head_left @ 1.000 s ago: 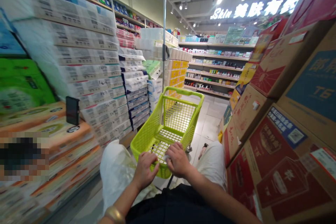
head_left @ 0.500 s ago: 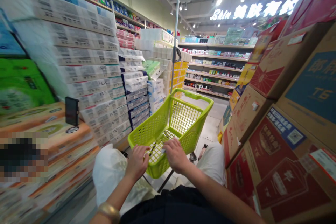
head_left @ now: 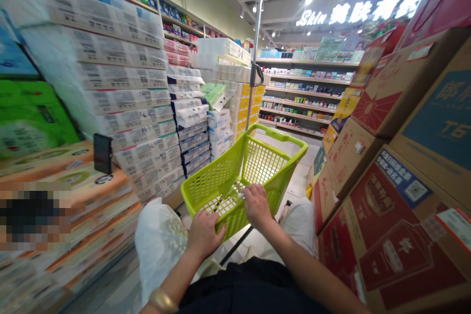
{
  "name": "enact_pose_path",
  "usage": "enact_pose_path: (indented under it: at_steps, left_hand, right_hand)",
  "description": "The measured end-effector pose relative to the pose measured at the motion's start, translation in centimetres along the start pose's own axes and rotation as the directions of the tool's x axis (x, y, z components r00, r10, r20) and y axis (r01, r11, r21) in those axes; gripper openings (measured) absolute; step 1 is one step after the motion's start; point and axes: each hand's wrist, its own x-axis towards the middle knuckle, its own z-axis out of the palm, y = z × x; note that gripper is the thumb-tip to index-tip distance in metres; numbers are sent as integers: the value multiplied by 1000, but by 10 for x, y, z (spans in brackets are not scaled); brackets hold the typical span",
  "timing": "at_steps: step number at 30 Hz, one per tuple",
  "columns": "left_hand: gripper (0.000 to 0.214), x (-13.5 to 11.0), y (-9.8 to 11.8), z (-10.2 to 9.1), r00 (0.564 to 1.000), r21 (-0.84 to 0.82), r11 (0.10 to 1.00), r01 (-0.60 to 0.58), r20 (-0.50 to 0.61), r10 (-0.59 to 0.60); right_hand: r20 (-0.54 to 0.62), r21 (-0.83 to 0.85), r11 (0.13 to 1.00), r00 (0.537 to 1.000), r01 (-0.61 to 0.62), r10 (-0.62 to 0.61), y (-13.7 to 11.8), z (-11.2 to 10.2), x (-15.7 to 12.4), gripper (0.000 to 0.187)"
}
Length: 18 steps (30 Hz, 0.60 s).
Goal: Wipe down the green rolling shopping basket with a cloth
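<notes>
A lime-green shopping basket [head_left: 268, 161] with lattice walls stands tilted in front of my lap, its inside in plain view. My left hand [head_left: 206, 233] is closed over the near rim, thumb outside and fingers curled inward. On the near right side, my right hand [head_left: 257, 203] is pinched over the basket's edge. A small whitish thing [head_left: 241, 195] shows at its fingertips, too small to name. Dark bars run beneath the basket, partly hidden by my legs.
Stacked wrapped packs [head_left: 125, 76] wall the left side; a black phone-like device [head_left: 102, 153] stands on orange packs [head_left: 84, 181]. Cardboard cartons [head_left: 390, 225] crowd the right. Beyond the basket rise a metal pole [head_left: 256, 34] and stocked shelves [head_left: 298, 91].
The basket has shifted slightly right in view. My right hand has moved up and right with the whitish thing; my left hand has slid right and down along the rim.
</notes>
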Motion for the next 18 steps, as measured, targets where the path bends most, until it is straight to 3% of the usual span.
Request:
enact_pose_path:
  at_steps: [2, 4, 6, 9, 13, 16, 18]
  left_hand:
    - [17, 0, -2, 1, 1000, 21, 1000, -23, -3, 23]
    - [18, 0, -5, 2, 999, 31, 999, -44, 6, 44]
    - [18, 0, -6, 2, 999, 37, 998, -46, 23, 45]
    - [15, 0, -7, 0, 999, 32, 999, -31, 28, 30]
    - [20, 1, -5, -1, 1000, 3, 1000, -17, 2, 17]
    - [19, 2, -5, 0, 1000, 4, 1000, -11, -1, 11]
    - [18, 1, -7, 1, 1000, 17, 1000, -19, 9, 19]
  right_hand:
    - [126, 91, 978, 972, 186, -196, -27, 10, -6, 24]
    - [184, 141, 953, 939, 269, -292, -44, 15, -9, 20]
    - [209, 155, 941, 921, 302, -330, -43, 14, -8, 20]
    - [196, 113, 959, 940, 260, -278, -14, 3, 0, 23]
    - [52, -2, 1000, 999, -6, 6, 17, -8, 6, 27]
    - [-12, 22, 996, 996, -85, 86, 0, 1, -2, 28]
    - [32, 85, 996, 999, -5, 3, -23, 12, -10, 26]
